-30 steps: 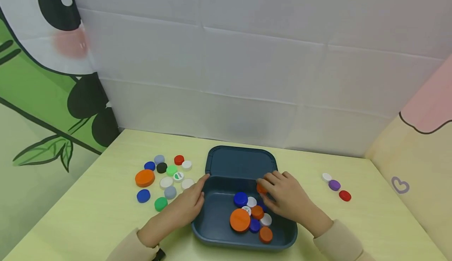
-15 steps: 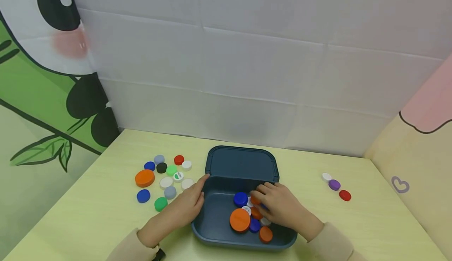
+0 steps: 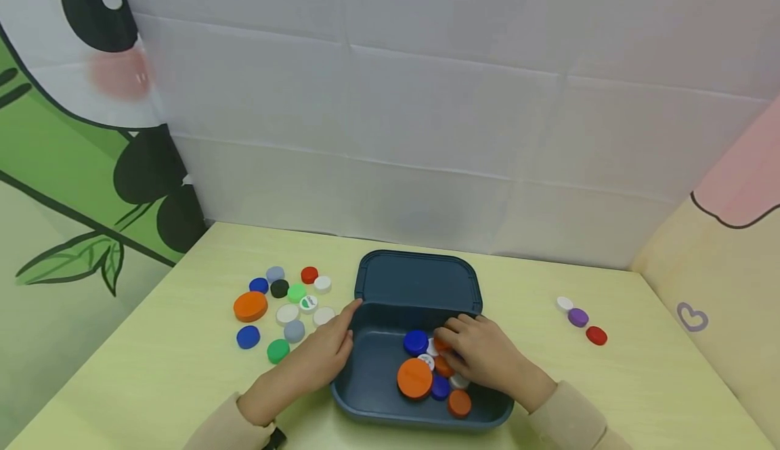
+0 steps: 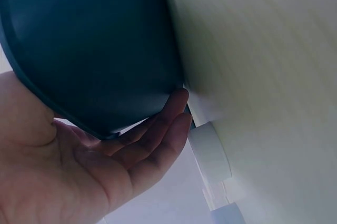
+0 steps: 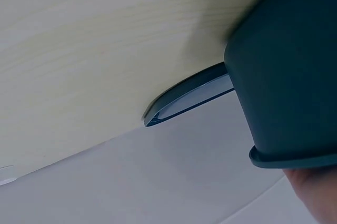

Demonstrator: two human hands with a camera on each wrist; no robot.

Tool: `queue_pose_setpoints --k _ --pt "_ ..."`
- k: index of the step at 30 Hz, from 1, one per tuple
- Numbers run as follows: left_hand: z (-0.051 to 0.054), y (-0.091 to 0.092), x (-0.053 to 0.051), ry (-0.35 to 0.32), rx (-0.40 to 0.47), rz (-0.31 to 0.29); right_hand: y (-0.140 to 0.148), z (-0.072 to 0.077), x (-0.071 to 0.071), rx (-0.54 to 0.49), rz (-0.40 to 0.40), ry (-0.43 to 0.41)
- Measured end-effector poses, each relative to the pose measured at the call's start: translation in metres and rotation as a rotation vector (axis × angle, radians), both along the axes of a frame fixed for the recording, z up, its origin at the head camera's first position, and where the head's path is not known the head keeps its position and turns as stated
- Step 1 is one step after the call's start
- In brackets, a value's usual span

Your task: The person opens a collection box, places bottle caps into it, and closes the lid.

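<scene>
In the head view, the right hand (image 3: 484, 352) has come in from the far right wall of the dark blue box (image 3: 373, 375) and sits at the box's 2 o'clock, its place almost matching that of 0.5 s ago. Its bent fingers and thumb are closed about an orange cap (image 3: 441, 345), which shows partly under the fingertips; whether the pinch has begun to loosen I cannot tell. That cap is now among the caps at the middle of the box, just beside a blue cap (image 3: 416, 342) at its 9 o'clock, so the carry inside the box seems close to done. The left hand (image 3: 323, 350) stays at the box's 9 to 10 o'clock, holding its wall. The lid (image 3: 418, 279) lies at 12 o'clock. On the table (image 3: 177, 386), 13 caps (image 3: 288, 314) at 10 o'clock and 3 caps (image 3: 578, 317) at 2 o'clock have stayed put.

In the left wrist view, gently bent fingers lie against the box's outer wall, near a white cap (image 4: 210, 153) at 4 o'clock.

In the right wrist view, the box hides the right fingers; only skin shows at 5 o'clock, so the grip cannot be judged there.
</scene>
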State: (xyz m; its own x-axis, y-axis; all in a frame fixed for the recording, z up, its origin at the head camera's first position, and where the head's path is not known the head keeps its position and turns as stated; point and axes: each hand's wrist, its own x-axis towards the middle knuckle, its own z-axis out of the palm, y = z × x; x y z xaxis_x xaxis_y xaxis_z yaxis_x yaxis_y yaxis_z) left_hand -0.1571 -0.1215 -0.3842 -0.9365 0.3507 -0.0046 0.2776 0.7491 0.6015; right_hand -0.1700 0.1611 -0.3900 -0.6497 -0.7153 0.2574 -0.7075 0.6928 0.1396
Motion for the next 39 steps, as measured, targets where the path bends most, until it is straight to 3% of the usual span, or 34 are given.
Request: queue_pose_setpoints --k 10,20,30,39 --pt "0.002 0.001 0.001 -0.009 0.002 0.004 0.002 0.001 0.000 0.003 -0.019 -0.019" --pt "0.002 0.001 0.001 -0.006 0.001 0.001 0.006 0.011 0.002 -0.035 -0.037 -0.012" --pt "0.001 0.001 0.000 -0.001 0.007 0.000 0.028 0.025 -0.003 -0.097 -0.107 0.153" --pt "0.000 0.001 0.000 0.006 0.001 0.002 0.073 0.028 -0.015 -0.155 -0.224 0.233"
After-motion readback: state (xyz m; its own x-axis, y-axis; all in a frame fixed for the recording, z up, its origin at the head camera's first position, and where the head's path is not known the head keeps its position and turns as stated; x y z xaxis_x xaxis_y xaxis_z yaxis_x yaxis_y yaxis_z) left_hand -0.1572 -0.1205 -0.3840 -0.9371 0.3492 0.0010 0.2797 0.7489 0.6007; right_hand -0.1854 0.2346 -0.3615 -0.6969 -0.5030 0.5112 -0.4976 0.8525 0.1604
